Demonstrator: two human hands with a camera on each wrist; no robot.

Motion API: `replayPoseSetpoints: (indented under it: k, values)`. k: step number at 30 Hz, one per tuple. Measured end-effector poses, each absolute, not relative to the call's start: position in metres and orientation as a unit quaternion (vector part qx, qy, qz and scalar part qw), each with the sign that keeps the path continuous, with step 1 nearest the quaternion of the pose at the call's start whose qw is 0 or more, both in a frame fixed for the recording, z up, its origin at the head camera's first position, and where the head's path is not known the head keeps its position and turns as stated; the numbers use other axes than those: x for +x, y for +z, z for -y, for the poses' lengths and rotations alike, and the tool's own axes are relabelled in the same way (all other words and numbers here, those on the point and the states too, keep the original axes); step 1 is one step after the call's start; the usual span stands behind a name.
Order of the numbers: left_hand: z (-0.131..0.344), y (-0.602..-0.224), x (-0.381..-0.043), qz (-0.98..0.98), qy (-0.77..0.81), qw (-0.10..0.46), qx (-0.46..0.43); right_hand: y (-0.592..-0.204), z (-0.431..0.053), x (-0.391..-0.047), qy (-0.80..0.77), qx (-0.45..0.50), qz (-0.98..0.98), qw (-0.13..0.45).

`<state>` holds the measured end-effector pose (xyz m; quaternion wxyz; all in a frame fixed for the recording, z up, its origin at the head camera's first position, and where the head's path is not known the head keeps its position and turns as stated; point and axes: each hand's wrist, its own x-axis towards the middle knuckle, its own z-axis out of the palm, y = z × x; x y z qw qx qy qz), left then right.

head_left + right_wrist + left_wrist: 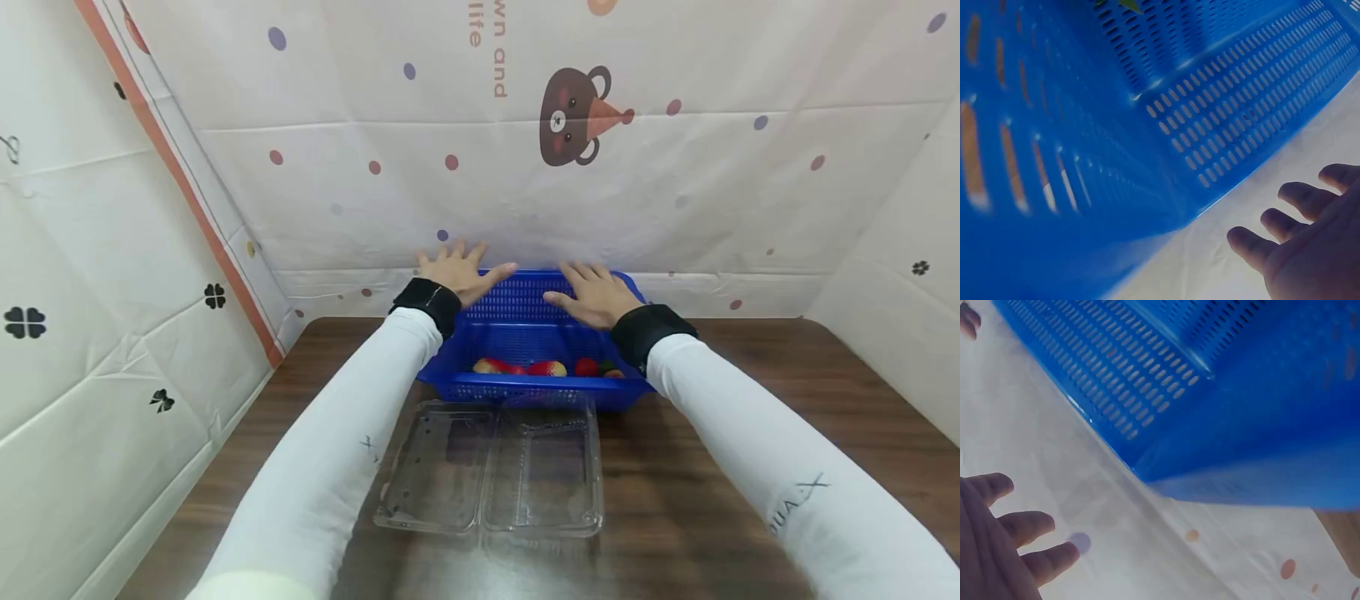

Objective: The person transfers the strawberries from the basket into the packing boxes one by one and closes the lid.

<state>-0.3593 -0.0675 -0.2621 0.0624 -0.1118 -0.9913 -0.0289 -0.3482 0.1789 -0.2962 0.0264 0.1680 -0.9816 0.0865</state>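
Observation:
Over the back left corner of a blue plastic basket (525, 392), my left hand (459, 277) is held with its fingers spread. My right hand (596, 298) is over the back right part, fingers extended. Neither hand grips anything. In the left wrist view the left fingers (1029, 528) lie beyond the basket's rim, and the right wrist view shows the right fingers (1310, 200) likewise past it. Inside the basket, along its front side, lie several red and yellowish pieces of fruit (551, 368) and a rounder red one (587, 367).
A clear plastic clamshell box (542, 475) lies opened flat on the wooden table (697, 475), in front of the basket. Behind the basket rises a pale printed sheet (420, 192) with dots and a bear, and similar sheets line both sides.

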Motion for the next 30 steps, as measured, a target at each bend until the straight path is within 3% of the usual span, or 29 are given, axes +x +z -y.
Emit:
replayPoseSetpoints:
  k: [18, 30]
  values:
    - [0.150, -0.276, -0.338, 0.983, -0.135, 0.030, -0.118, -0.266, -0.172, -0.316, 0.080, 0.180, 0.980, -0.036]
    - [0.174, -0.312, -0.319, 0.969, -0.209, 0.075, -0.105, -0.270, -0.194, -0.288, 0.115, 0.172, 0.976, -0.061]
